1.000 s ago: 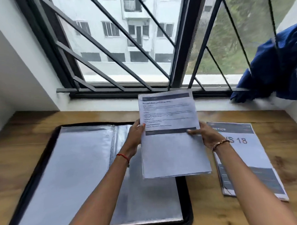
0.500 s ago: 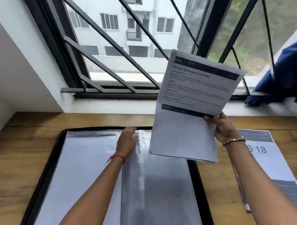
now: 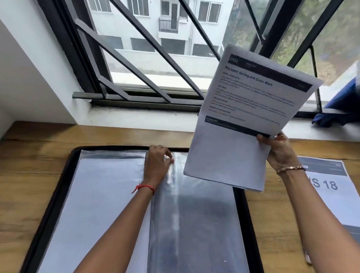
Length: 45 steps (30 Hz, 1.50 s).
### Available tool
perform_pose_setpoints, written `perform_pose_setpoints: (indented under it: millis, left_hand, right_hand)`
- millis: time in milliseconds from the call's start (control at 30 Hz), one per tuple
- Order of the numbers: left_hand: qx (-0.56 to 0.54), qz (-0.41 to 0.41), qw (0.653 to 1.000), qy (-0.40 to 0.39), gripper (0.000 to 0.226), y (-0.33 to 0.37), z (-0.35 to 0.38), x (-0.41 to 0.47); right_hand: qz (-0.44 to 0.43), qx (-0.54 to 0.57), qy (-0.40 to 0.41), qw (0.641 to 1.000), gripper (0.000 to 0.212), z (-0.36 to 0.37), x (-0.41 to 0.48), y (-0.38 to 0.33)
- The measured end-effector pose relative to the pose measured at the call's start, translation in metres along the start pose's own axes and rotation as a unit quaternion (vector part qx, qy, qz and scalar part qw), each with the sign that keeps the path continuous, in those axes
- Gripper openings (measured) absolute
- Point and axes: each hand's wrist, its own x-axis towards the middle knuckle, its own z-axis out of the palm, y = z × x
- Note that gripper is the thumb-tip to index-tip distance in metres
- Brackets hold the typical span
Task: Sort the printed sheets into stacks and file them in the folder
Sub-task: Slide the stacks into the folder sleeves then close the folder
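Observation:
A black display folder (image 3: 54, 193) lies open on the wooden table, its clear plastic sleeves (image 3: 198, 217) showing. My left hand (image 3: 157, 163) rests at the top of the spine, its fingertips pinching the upper edge of a clear sleeve. My right hand (image 3: 279, 151) grips a stack of printed sheets (image 3: 245, 117) by its right edge and holds it tilted in the air above the folder's right page. The top sheet has a dark header band and lines of text. A second stack of printed sheets (image 3: 336, 194), marked "18", lies on the table to the right.
A barred window (image 3: 151, 55) with a white sill runs along the table's far side. A blue cloth (image 3: 343, 104) hangs at the right end of the sill. Bare wooden table (image 3: 29, 178) shows left of the folder. A white wall closes the left side.
My left hand let go of the sheets and went down to the folder's sleeves. My right hand alone lifted the stack up and to the right, tilting it.

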Motion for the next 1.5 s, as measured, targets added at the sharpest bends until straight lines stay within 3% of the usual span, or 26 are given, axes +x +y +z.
perform_pose_setpoints:
  millis: [133,333,500,733,900,1200,1500]
  left_hand:
    - [-0.017,0.021,0.999,0.018,0.009,-0.003,0.0,-0.002]
    - [-0.039,0.059,0.996,0.052,0.007,-0.007,-0.001,-0.011]
    - [-0.034,0.088,0.993,0.077,0.007,-0.01,-0.002,-0.012]
    - [-0.034,0.095,0.992,0.076,0.002,-0.008,-0.003,-0.009]
    - [-0.014,0.107,0.989,0.098,0.013,-0.006,-0.004,-0.008]
    - [0.0,0.125,0.987,0.102,0.007,-0.011,-0.003,-0.011]
    - [-0.021,0.098,0.991,0.094,0.003,-0.01,-0.001,-0.009]
  right_hand:
    - [-0.056,-0.074,0.003,0.996,0.038,0.03,0.014,-0.014]
    - [-0.144,-0.196,-0.014,0.97,0.035,0.081,0.04,-0.027]
    - [-0.169,-0.292,-0.055,0.94,0.032,0.11,0.054,-0.019]
    - [-0.163,-0.304,-0.098,0.934,0.032,0.131,0.069,-0.016]
    - [-0.166,-0.26,-0.087,0.947,0.032,0.128,0.076,-0.022]
    - [-0.143,-0.37,-0.082,0.915,0.033,0.114,0.08,-0.011]
    - [-0.152,-0.343,-0.077,0.924,0.035,0.144,0.084,0.006]
